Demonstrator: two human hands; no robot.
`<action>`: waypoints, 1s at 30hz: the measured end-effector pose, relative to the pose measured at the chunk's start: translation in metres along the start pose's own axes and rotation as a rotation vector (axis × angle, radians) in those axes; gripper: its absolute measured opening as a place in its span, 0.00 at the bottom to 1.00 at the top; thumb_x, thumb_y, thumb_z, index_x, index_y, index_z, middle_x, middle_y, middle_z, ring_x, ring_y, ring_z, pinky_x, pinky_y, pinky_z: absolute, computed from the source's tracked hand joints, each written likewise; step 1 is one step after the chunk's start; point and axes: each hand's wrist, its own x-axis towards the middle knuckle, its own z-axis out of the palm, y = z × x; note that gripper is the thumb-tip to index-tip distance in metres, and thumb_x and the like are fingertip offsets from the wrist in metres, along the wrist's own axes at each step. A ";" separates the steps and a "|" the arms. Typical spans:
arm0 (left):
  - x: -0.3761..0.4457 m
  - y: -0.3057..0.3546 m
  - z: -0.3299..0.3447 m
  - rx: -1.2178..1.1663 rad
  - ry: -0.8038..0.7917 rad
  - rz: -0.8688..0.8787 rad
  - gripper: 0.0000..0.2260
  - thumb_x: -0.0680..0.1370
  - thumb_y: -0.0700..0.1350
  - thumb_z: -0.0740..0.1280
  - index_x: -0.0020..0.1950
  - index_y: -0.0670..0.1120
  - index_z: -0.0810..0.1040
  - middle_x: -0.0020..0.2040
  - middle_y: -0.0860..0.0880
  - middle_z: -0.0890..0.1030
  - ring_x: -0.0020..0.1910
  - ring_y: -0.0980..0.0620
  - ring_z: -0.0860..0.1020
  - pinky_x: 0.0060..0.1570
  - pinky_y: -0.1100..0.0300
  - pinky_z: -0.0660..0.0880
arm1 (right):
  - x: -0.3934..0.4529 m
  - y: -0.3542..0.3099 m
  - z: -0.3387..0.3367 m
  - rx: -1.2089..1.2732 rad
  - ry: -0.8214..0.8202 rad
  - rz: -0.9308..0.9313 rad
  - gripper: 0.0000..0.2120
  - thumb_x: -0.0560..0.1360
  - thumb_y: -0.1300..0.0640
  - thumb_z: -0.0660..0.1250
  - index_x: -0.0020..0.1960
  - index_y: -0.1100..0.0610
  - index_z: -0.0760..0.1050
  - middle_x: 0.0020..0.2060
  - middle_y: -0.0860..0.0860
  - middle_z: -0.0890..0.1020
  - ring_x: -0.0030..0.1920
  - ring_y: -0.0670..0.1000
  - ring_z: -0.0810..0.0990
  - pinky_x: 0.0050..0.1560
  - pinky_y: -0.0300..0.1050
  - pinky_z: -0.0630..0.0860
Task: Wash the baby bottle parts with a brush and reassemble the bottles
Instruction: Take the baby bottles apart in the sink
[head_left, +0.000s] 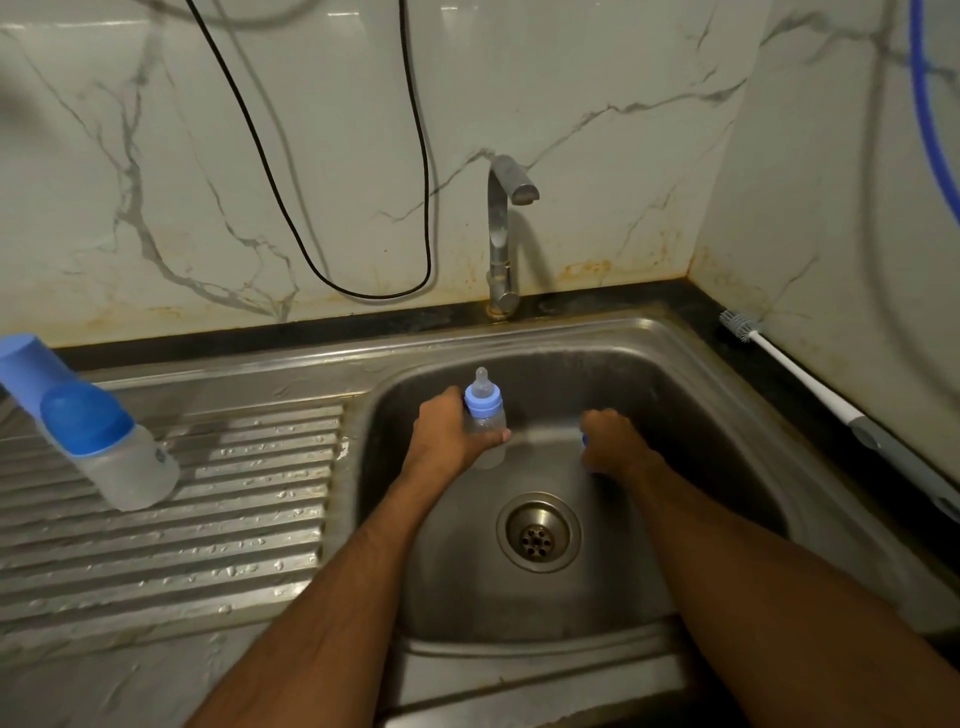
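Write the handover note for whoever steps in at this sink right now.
Left hand grips an assembled bottle, teat on and uncapped, upright in the sink. Right hand curls over something blue in the basin; what it is cannot be told. A second bottle, capped, stands on the drainboard. The brush lies unused on the right counter. Tap is off. Left: likely capping the held bottle.

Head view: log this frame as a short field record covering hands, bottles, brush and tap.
left hand: grips the uncapped bottle upright in the sink, teat on
right hand: curled round something blue, mostly hidden
capped bottle: on the drainboard, blue cap on
brush: lying on the counter right of the sink
tap: no water visible
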 end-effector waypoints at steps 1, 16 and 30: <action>0.000 0.000 0.000 0.003 0.000 -0.001 0.26 0.69 0.50 0.80 0.62 0.46 0.76 0.58 0.47 0.81 0.54 0.53 0.78 0.56 0.57 0.76 | 0.003 0.000 -0.004 -0.001 0.001 -0.002 0.16 0.72 0.61 0.70 0.60 0.62 0.76 0.60 0.61 0.79 0.61 0.62 0.77 0.60 0.49 0.75; -0.008 0.020 -0.010 0.034 0.190 0.142 0.28 0.67 0.47 0.81 0.64 0.46 0.77 0.60 0.48 0.80 0.59 0.50 0.79 0.56 0.62 0.72 | -0.034 -0.102 -0.081 0.625 0.188 -0.150 0.19 0.74 0.35 0.70 0.35 0.48 0.73 0.32 0.46 0.79 0.33 0.40 0.77 0.33 0.34 0.68; 0.000 0.028 -0.021 0.061 -0.160 0.291 0.13 0.67 0.46 0.82 0.46 0.47 0.82 0.41 0.52 0.83 0.40 0.58 0.81 0.42 0.60 0.79 | -0.042 -0.068 -0.116 0.425 0.058 -0.574 0.13 0.72 0.48 0.77 0.36 0.54 0.78 0.29 0.50 0.79 0.30 0.44 0.75 0.34 0.43 0.74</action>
